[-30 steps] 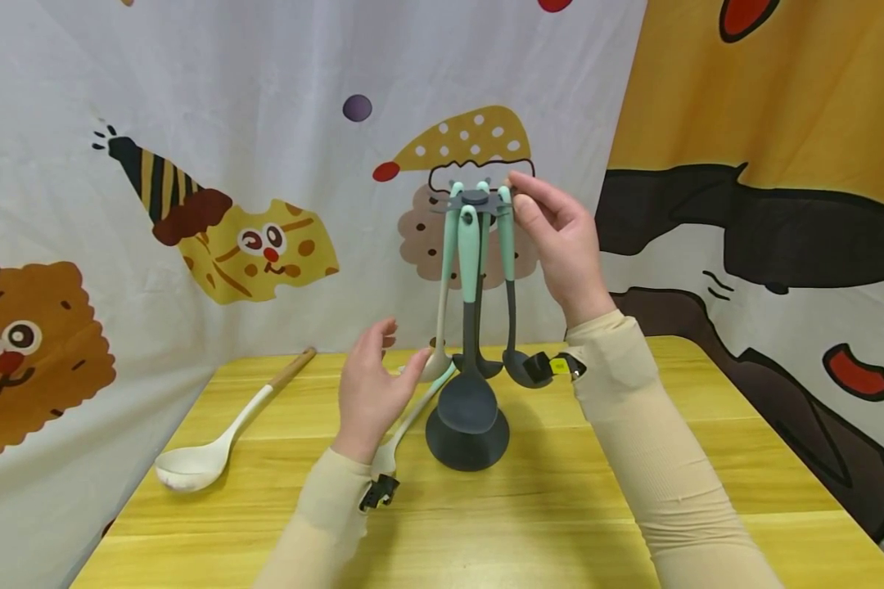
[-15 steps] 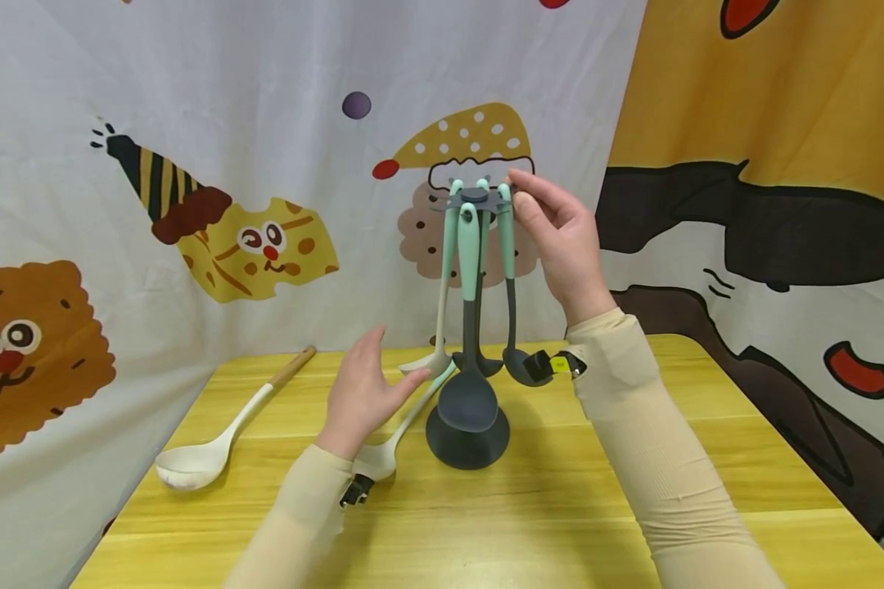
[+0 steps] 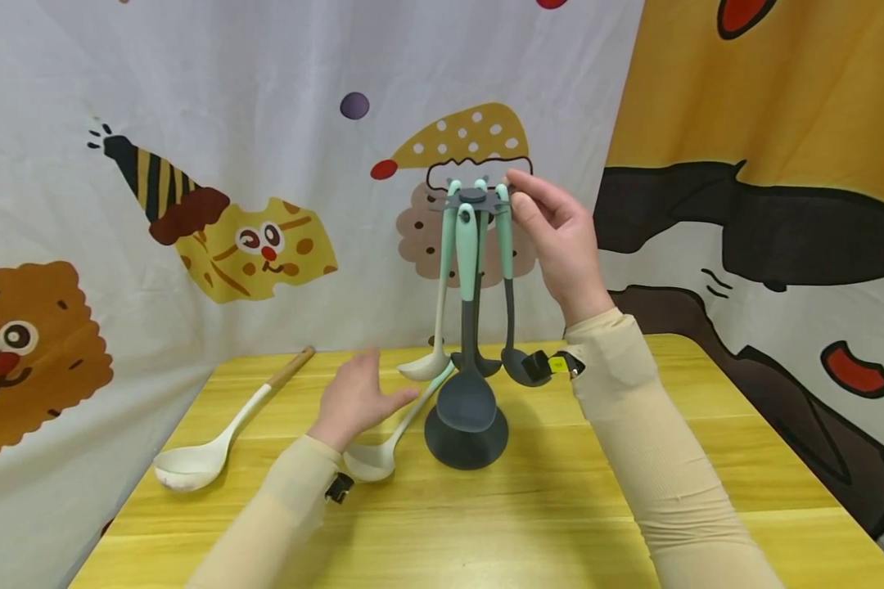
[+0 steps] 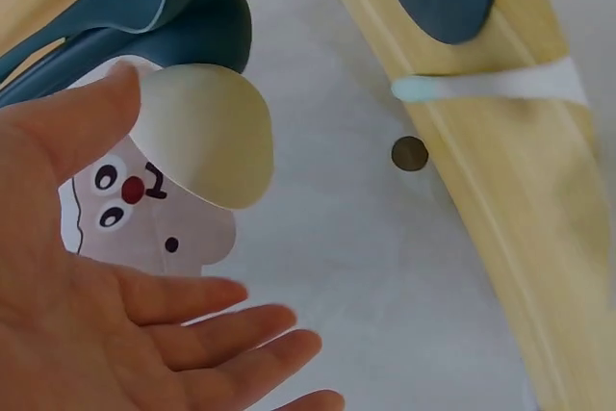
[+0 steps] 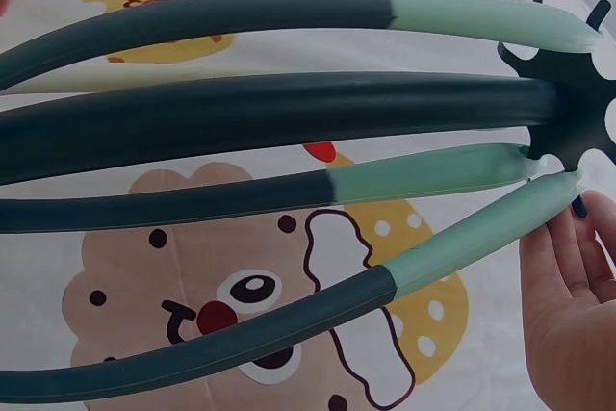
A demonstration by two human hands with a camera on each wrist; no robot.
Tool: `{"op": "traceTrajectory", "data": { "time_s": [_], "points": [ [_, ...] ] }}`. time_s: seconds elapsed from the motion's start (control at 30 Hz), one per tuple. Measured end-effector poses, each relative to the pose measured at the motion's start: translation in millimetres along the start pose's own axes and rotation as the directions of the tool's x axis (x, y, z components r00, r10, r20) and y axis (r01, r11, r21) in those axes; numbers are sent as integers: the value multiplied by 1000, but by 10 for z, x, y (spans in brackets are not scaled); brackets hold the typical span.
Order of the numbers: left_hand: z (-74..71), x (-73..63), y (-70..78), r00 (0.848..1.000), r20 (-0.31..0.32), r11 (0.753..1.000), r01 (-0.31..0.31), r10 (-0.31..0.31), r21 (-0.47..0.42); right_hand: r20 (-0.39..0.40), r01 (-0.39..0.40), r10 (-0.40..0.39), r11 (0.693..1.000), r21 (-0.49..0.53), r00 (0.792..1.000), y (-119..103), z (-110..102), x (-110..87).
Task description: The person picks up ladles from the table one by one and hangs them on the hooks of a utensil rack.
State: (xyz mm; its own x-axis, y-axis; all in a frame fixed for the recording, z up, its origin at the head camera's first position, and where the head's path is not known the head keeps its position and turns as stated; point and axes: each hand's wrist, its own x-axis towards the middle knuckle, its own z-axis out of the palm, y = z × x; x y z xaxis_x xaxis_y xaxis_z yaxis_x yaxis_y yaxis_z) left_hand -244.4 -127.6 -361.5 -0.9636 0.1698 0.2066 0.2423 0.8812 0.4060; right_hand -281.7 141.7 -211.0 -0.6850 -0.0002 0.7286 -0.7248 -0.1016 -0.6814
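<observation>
A dark grey utensil rack [image 3: 474, 196] stands upright on its round base, with several mint-handled utensils hanging from its top. Among them are a dark spoon [image 3: 467, 402] in front and a white ladle [image 3: 429, 365] at the left. My right hand [image 3: 560, 249] is at the rack's top right, thumb and index finger pinching the tip of a hook beside a mint handle [image 5: 491, 230]. Left of the rack, my left hand [image 3: 355, 399] is spread and holds nothing. Just below it, another white ladle [image 3: 372, 463] with a mint handle lies on the table.
A large white ladle [image 3: 191, 468] with a wooden handle lies at the table's left side. Behind the wooden table [image 3: 545, 523] hangs a cartoon-printed curtain [image 3: 265, 98], close to the back edge.
My left hand has moved left and slightly down, away from the rack, uncovering the bowl of the lying ladle. My right hand and the rack have stayed in place.
</observation>
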Motion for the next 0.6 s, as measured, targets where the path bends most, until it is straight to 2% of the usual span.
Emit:
{"op": "traceTrajectory", "data": {
  "time_s": [0.23, 0.6],
  "points": [
    [72, 71, -36, 990, 140, 992, 11, -29, 126, -12, -14, 14, 1000, -1, 1000, -11, -2, -2],
    [169, 145, -78, 952, 295, 988, 39, -83, 152, 0, -3, 3, 1000, 8, 1000, 4, -2, 0]
  ]
}}
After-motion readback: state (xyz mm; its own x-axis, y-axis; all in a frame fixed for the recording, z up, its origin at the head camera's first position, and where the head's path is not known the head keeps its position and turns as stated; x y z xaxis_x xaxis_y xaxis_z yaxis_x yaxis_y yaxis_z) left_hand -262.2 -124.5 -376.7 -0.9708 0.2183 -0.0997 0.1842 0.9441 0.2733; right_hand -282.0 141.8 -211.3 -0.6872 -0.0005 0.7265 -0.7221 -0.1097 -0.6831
